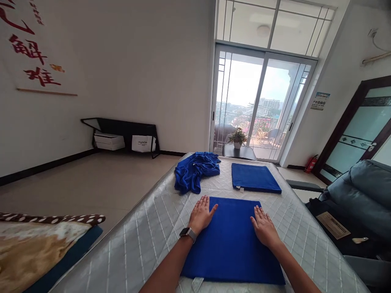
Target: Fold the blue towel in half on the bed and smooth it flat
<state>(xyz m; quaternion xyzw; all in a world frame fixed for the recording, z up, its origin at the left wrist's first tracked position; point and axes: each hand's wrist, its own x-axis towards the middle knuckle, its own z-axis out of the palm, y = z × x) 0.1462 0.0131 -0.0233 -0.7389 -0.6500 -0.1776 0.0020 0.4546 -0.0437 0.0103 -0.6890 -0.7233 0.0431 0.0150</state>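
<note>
A flat blue towel [233, 240] lies spread in front of me, with a white tag at its near edge. On its left edge rests my left hand [201, 213], fingers stretched out flat and a watch on the wrist. My right hand [265, 228] lies flat near the towel's right edge, fingers extended, holding nothing. Beyond it is a neatly folded blue towel stack [255, 177] with tags at its near left corner. Several crumpled blue towels [197, 169] form a heap at the far left of the quilted surface.
Everything lies on a silver-grey quilted mattress [143, 228]. A potted plant [237, 138] stands on a dark chair beyond its far end, before sliding glass doors. At right is a dark armchair [360, 191]; at left, a bed with a patterned blanket [39, 244].
</note>
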